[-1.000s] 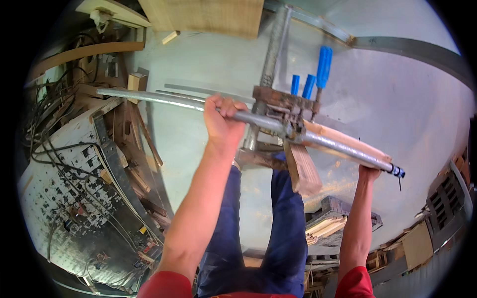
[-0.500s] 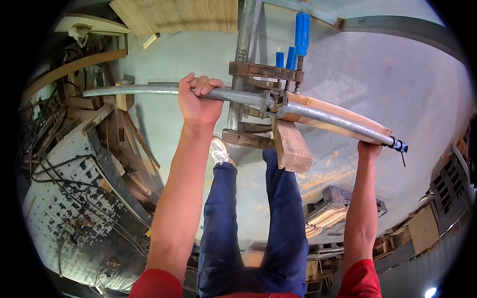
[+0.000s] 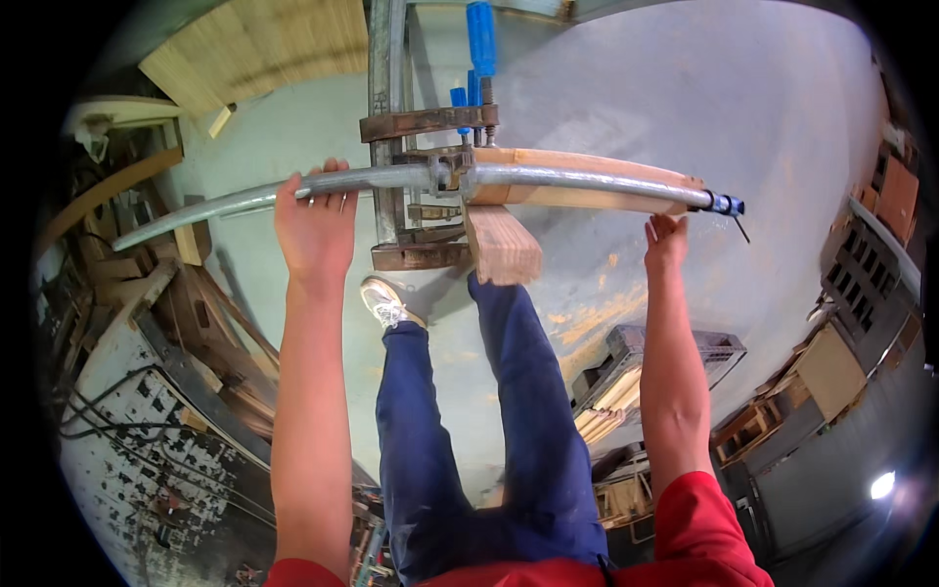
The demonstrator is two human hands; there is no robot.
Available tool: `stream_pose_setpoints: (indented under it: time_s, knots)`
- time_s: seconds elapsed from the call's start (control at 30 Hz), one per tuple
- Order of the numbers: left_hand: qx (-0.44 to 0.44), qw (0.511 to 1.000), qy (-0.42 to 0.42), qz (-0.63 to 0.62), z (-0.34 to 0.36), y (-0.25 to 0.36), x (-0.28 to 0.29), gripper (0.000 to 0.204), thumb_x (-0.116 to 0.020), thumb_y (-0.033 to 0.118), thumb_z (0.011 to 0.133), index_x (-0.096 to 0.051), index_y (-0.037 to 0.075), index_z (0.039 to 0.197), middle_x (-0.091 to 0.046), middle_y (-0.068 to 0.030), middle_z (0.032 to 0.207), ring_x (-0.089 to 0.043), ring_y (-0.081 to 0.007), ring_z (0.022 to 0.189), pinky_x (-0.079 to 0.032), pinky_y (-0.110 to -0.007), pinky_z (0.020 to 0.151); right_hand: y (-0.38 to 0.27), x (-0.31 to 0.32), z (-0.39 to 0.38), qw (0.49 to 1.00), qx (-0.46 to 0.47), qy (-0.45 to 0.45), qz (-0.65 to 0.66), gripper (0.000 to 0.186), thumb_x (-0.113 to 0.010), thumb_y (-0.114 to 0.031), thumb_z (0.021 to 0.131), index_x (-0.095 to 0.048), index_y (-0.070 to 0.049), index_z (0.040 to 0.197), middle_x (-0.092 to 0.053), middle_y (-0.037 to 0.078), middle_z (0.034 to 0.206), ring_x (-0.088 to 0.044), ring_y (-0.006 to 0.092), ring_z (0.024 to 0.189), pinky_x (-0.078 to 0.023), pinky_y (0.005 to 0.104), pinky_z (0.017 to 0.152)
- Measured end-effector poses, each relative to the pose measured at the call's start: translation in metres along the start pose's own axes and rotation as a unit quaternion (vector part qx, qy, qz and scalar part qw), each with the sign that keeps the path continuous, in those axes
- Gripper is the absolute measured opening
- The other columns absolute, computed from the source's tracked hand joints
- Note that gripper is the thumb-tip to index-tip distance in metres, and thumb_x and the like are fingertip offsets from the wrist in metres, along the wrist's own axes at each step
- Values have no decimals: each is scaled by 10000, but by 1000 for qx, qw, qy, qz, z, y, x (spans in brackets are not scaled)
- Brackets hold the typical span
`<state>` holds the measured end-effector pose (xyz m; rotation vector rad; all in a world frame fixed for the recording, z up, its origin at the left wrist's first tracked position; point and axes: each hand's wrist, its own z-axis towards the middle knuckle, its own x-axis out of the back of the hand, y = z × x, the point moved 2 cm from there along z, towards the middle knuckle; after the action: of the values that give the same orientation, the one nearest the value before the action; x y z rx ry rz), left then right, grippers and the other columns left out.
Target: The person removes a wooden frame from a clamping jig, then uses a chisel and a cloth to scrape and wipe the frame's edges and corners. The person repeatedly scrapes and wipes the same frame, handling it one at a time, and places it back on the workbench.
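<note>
A long grey metal pipe clamp [image 3: 577, 177] crosses in front of me, running along a wooden board [image 3: 597, 199] on its right part. At its right end is a dark blue screw end [image 3: 724, 203] with a thin handle hanging down. My left hand [image 3: 318, 220] is at the pipe's left part, thumb on the near side, fingers fairly straight behind it with tips showing above. My right hand [image 3: 667, 243] has its fingers curled at the board's lower edge near the right end. Beneath the middle, a thick wooden block [image 3: 501, 245] juts toward me.
Bar clamps with blue handles [image 3: 481, 39] grip around a metal upright [image 3: 385, 88] beyond the pipe. Wood scraps and a paint-worn machine [image 3: 156, 479] with cables stand at left. A dark pallet [image 3: 626, 367] with light wood strips lies at lower right.
The view has swung, so the clamp and both hands sit further left in it. My left hand has loosened from a wrapped fist to straighter fingers. More of my right hand now shows below the board.
</note>
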<state>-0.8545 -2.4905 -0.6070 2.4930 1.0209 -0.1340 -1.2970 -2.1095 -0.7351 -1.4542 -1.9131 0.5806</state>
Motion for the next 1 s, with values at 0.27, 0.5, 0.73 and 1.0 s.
stream_pose_setpoints:
  time_s: [0.27,0.5,0.73,1.0]
  knots:
    - [-39,891,-114,438,-119,64,144,270,-581,208,1034,-577,19,1227,-689,-120,1124,-682,-224,1017,-559,-350,915,78,62,-257,948,37,-202,-244,113,-650,-92,955,-645,3,893,-687,60,801,-657,129,732,-544,284,706]
    - [-9,677,-289,677,-255,88,157,219,-638,191,993,-612,22,1130,-713,-104,1009,-689,-174,860,-551,-312,802,170,209,-506,981,-23,-111,-159,195,-613,-162,975,-668,8,897,-720,101,811,-701,165,717,-576,316,681]
    - [-53,483,-337,806,-304,159,232,212,-639,177,943,-641,4,1065,-714,-79,935,-675,-161,809,-531,-306,755,328,312,-690,978,-178,-40,-97,128,-608,-109,932,-646,-1,873,-710,124,775,-678,182,617,-567,321,586]
    - [-131,42,-435,890,-317,86,268,235,-636,215,924,-652,-11,988,-717,-97,847,-686,-192,778,-543,-346,742,353,339,-864,932,-125,169,295,129,-603,-160,1008,-632,-36,990,-708,102,915,-688,174,732,-586,300,694]
